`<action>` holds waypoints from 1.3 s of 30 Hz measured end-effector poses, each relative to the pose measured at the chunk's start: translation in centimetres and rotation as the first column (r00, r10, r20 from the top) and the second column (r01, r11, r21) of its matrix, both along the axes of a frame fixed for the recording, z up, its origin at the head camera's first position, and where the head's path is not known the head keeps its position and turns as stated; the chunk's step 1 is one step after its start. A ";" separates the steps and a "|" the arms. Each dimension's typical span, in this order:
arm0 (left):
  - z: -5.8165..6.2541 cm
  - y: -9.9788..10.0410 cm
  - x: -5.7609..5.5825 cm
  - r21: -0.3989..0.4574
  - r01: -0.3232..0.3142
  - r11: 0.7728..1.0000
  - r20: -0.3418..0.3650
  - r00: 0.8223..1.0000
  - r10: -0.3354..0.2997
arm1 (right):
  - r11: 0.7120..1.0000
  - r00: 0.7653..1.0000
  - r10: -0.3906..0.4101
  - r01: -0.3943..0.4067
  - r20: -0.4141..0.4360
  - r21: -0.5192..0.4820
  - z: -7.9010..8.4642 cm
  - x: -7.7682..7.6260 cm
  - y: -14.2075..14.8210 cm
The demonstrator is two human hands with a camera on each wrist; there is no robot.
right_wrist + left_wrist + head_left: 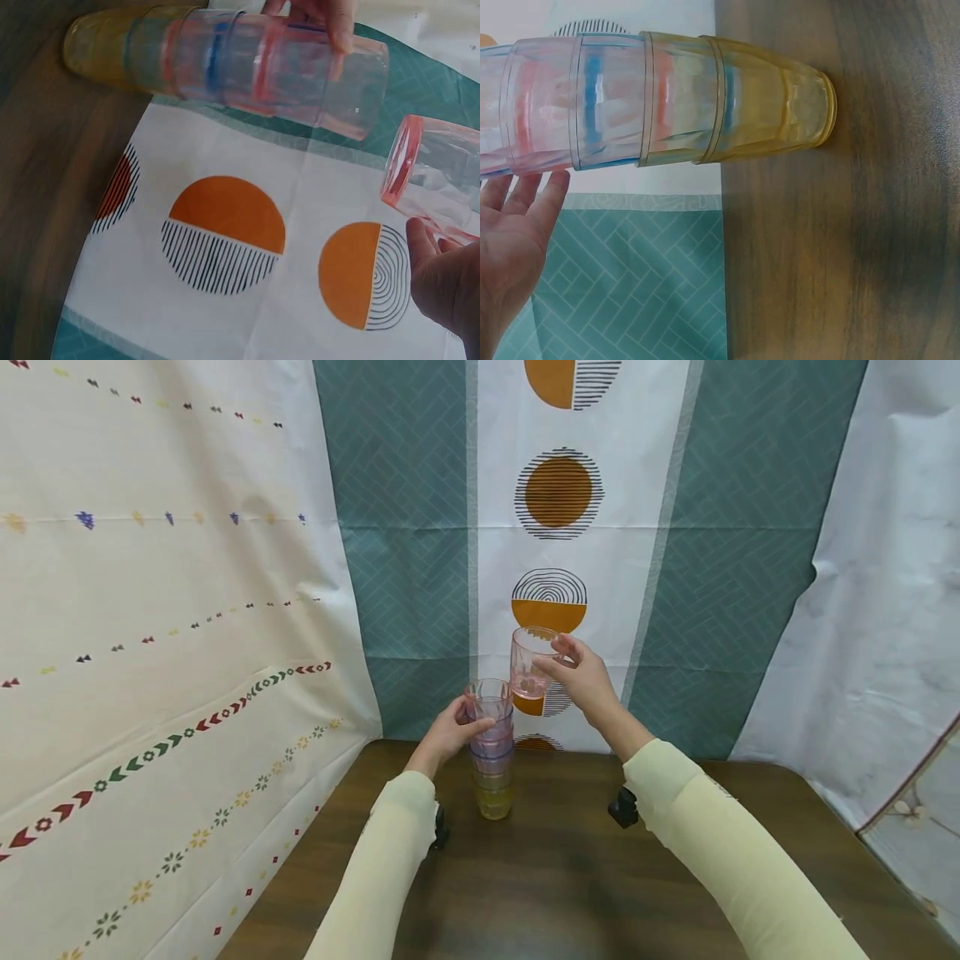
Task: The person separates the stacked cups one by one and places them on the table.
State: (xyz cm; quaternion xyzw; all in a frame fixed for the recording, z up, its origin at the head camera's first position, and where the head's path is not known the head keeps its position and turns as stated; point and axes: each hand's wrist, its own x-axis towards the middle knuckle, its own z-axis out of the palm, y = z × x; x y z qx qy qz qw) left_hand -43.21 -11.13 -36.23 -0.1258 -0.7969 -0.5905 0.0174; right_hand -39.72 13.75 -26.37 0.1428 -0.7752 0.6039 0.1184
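A tall stack of nested clear plastic cups stands upright on the wooden table, with a yellow cup at the bottom and pink, bluish and clear ones above. My left hand holds the stack near its top, thumb in front and fingers at the side. Up and to the right of the stack, my right hand grips a pink-tinted clear cup, mouth up. In the right wrist view this pink cup's base is apart from the top of the stack.
The dark wooden table runs up to a hanging cloth with green panels and orange circles. A patterned cream cloth hangs at the left, and a pale marbled one at the right.
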 end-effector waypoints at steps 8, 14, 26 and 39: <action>-0.1 0.1 0.0 -0.010 -0.005 1.000 0.018 1.000 0.006 | 0.999 0.999 0.036 -0.037 0.038 0.028 -2.1 1.3 3.5; 0.0 0.1 -0.1 -0.010 0.002 1.000 0.018 1.000 -0.002 | 0.997 0.998 0.027 -0.031 0.065 0.069 -3.2 3.7 5.1; 0.0 0.3 -0.1 -0.014 -0.003 1.000 0.012 1.000 0.004 | 0.999 0.999 0.004 -0.006 0.052 0.043 -8.8 2.1 8.2; 0.3 0.1 0.0 -0.002 -0.006 1.000 0.016 1.000 0.006 | 0.997 0.993 -0.047 0.040 0.107 0.067 -12.5 1.6 9.4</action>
